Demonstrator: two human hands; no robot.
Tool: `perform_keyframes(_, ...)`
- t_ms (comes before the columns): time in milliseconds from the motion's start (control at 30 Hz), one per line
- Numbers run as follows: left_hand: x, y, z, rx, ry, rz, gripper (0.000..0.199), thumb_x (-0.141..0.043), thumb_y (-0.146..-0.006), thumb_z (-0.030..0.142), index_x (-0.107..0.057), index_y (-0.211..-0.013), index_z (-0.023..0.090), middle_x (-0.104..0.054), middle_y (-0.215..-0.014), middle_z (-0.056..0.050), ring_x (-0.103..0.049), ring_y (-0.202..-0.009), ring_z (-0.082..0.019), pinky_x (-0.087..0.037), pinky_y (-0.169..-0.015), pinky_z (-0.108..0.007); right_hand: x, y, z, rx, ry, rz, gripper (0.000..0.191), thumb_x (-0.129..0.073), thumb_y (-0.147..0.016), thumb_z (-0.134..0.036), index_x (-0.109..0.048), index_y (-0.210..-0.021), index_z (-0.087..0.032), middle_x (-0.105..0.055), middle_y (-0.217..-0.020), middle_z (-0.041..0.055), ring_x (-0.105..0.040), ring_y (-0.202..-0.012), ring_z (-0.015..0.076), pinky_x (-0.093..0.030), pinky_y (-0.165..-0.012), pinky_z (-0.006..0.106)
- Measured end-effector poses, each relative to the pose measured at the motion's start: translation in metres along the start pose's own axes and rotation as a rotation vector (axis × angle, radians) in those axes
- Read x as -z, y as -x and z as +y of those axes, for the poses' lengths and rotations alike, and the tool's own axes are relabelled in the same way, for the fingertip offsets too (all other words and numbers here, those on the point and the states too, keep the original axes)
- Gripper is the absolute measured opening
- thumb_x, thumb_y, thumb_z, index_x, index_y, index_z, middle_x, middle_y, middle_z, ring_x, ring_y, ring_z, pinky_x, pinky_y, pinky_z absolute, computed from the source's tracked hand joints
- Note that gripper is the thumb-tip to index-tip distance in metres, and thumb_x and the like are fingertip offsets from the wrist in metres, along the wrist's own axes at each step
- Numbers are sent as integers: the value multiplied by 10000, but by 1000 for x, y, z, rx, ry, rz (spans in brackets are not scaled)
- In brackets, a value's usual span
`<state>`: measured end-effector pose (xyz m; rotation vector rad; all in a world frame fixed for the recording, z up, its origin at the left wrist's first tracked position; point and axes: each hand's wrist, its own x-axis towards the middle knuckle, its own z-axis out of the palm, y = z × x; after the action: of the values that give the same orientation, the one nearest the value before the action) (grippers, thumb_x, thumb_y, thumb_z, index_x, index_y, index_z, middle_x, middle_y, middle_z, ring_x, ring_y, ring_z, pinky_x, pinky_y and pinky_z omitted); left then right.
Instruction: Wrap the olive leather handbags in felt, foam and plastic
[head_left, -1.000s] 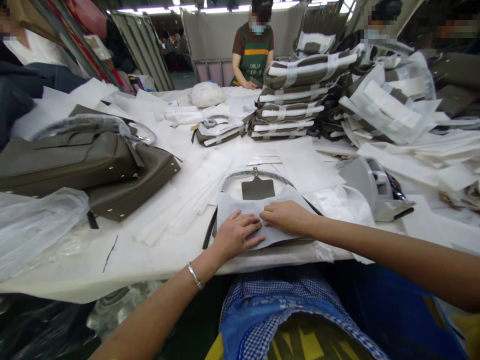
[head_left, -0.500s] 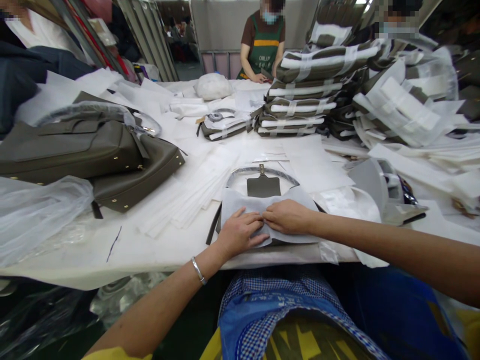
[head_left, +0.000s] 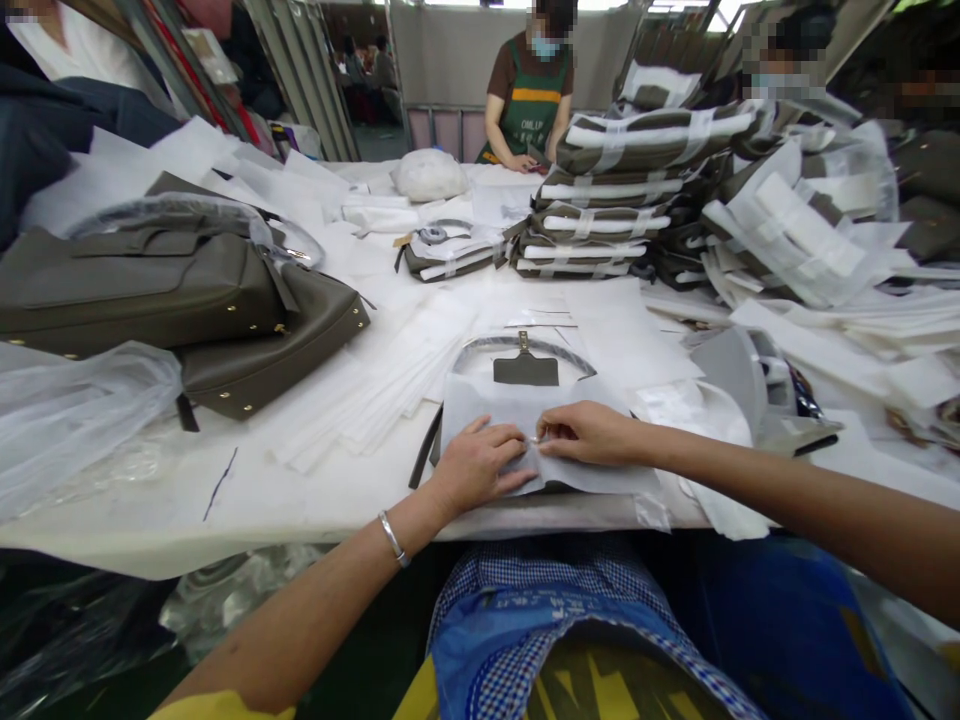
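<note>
An olive handbag lies in front of me at the table's near edge, mostly hidden under a sheet of white paper [head_left: 480,400]. Its wrapped handle [head_left: 480,345] arches out beyond the paper, with a dark olive leather tag [head_left: 525,371] inside the arch. My left hand [head_left: 484,462] rests on the sheet, fingers spread and pressing down. Close beside it, my right hand [head_left: 585,432] pinches a raised bit of the paper near the middle; whether something small is also between the fingertips, I cannot tell.
Two olive bags [head_left: 225,320] lie at left beside crumpled clear plastic [head_left: 82,410]. Loose paper strips [head_left: 375,400] spread between them and my work. Wrapped bags [head_left: 592,220] are stacked at the back right. A person [head_left: 525,100] in a green apron stands across the table.
My right hand has gone from lying low on the paper to a pinch that lifts it slightly. The left hand stays in place.
</note>
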<state>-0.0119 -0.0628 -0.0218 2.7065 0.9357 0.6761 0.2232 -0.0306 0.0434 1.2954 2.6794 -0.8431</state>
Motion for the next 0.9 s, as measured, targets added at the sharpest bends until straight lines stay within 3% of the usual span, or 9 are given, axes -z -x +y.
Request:
perform_keyframes(67,0,0,-1,4,17,2,342,-543,-947,494,-644,-1124,220,-671,-1223,-38,-630,-1109,-182,-347,-1136,-432,-1,13,7,94,-18,29,499,-628,-881,-478,-604,-1279,-177,-700,-1101,105,-641,-943,226,-479,-826,331)
perform_keyframes(133,0,1,-2,2,26,3,355,-551,-943,497,-635,-1150,220,-670,-1228,-38,-625,-1122,-181,-350,-1135,-429,-4,21,15,217,27,45,587,-629,-883,-522,-562,-1354,-178,-637,-1270,140,-591,-1135,263,-446,-980,398)
perform_keyframes(200,0,1,-2,1,23,3,371,-559,-938,500,-631,-1173,221,-669,-1231,-44,-620,-1135,-186,-352,-1135,-427,-5,24,23,330,89,57,535,-583,-922,-515,-585,-1348,-191,-599,-1339,144,-535,-1236,274,-395,-1061,437)
perform_keyframes(333,0,0,-2,-8,13,-11,392,-561,-938,499,-622,-1219,232,-660,-1245,-52,-612,-1155,-200,-353,-1133,-437,-7,20,34,450,179,68,459,-532,-959,-472,-618,-1325,-209,-589,-1346,154,-536,-1237,276,-406,-1060,460)
perform_keyframes(700,6,-1,-6,-62,65,-96,376,-505,-969,495,-616,-1266,293,-616,-1293,-54,-574,-1190,-203,-284,-1173,-472,-24,27,46,419,120,155,494,-521,-971,-445,-533,-1404,-207,-545,-1379,167,-518,-1255,263,-425,-1064,456)
perform_keyframes(900,5,-4,-3,-20,9,-119,414,-484,-973,507,-584,-1311,290,-599,-1311,-58,-561,-1201,-221,-293,-1171,-481,-26,25,45,407,133,160,483,-492,-986,-433,-550,-1379,-158,-566,-1346,180,-530,-1234,271,-421,-1067,463)
